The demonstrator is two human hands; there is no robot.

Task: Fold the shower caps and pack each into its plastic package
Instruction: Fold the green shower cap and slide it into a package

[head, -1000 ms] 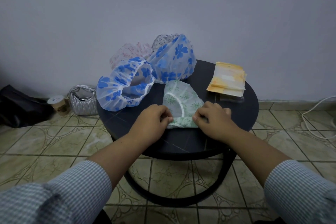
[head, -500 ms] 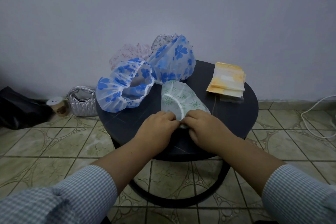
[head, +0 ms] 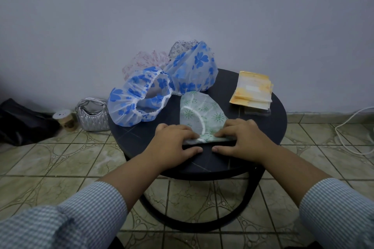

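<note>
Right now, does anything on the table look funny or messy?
Nothing is spilled or broken. The yellow packages sit in a slightly fanned stack, and a clear plastic package pokes out underneath it. The blue-flowered shower caps are still puffy, waiting to be folded.

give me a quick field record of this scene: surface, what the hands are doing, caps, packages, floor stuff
surface: round dark table
left hand: fingers on near edge of green-patterned shower cap
right hand: fingers on the same edge, beside the left hand
cap state: flattened on the table, partly folded
other caps: two blue-flowered shower caps, a pink-patterned cap behind them
packages: stack of yellow packages at right rear of table
floor: silver bag, paper cup, white cable
</note>
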